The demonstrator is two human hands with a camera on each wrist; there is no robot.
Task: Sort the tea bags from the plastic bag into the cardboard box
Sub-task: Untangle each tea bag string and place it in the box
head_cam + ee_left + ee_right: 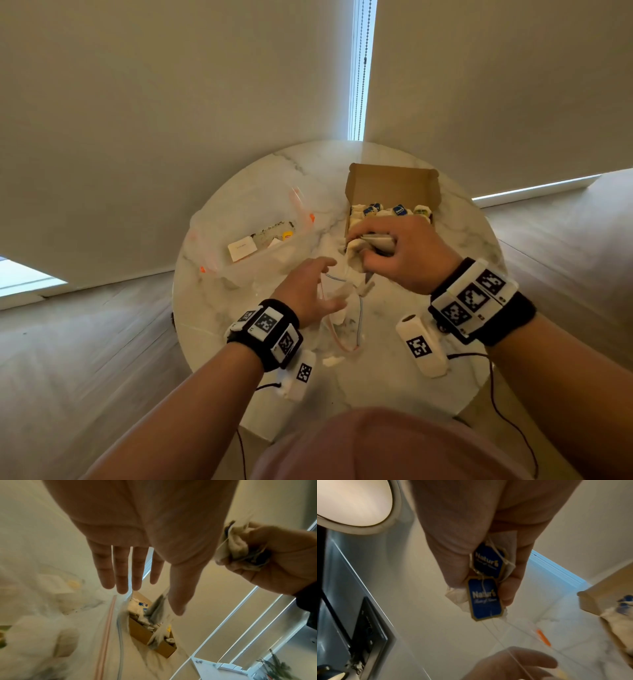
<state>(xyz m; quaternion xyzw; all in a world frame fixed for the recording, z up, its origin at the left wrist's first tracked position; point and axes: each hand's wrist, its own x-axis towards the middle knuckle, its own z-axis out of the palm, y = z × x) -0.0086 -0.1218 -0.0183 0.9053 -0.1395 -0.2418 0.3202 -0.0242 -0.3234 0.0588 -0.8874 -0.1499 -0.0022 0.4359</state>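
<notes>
Pale blinds and a wood floor frame the round marble tabletop, where at the left a clear plastic bag lies with a few packets left inside. Just beside it the left hand hovers with fingers spread, holding nothing, above a second zip bag. Further right, the right hand has its grip clamped on a bunch of tea bags at the near edge of the partly filled cardboard box; I judge this the carrying step, and the next move calls for a release over the box, minding the trailing strings.
</notes>
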